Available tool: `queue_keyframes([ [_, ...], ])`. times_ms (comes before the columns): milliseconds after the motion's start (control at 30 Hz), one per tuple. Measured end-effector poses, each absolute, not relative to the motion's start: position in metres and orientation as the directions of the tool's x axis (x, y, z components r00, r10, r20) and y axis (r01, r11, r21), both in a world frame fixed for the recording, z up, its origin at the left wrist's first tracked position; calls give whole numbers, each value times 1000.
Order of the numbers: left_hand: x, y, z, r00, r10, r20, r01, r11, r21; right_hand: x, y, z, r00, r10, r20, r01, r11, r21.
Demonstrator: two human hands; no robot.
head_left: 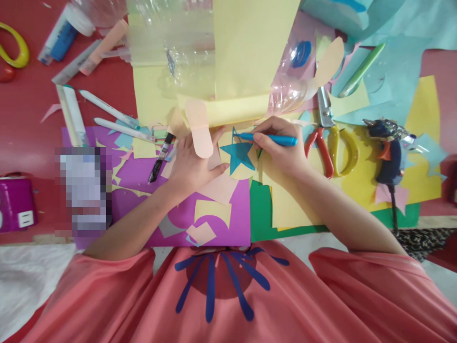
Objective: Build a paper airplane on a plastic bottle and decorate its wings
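Note:
In my right hand (280, 143) is a blue marker (282, 139), its tip at the upper point of a blue star (238, 156). The star is coloured on pale paper, with its top point drawn in outline. My left hand (198, 155) lies with spread fingers on the paper scraps just left of the star. A pale pink rounded paper strip (198, 128) lies over the back of that hand. Beside its wrist is a black marker (160, 157).
Scissors (326, 143) with red and yellow handles lie right of my right hand, near a dark glue gun (389, 162). Clear plastic bottles (171, 57) stand at the back. White markers (110, 109) and a blurred phone (85, 190) lie left, among purple paper (228, 228).

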State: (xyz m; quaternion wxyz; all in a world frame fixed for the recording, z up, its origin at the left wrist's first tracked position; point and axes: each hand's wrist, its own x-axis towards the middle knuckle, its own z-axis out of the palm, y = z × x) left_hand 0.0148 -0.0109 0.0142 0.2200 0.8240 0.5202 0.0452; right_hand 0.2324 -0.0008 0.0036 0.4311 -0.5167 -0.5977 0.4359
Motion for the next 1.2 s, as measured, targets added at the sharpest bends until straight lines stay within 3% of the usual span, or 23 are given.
queue_keyframes([
  [500, 15, -12, 15, 448, 877, -176, 843, -349, 409, 233, -2, 2, -136, 990, 37, 193, 63, -979],
  [1200, 16, -11, 15, 446, 875, -187, 854, -353, 383, 233, 0, 1, -123, 984, 125, 182, 147, -972],
])
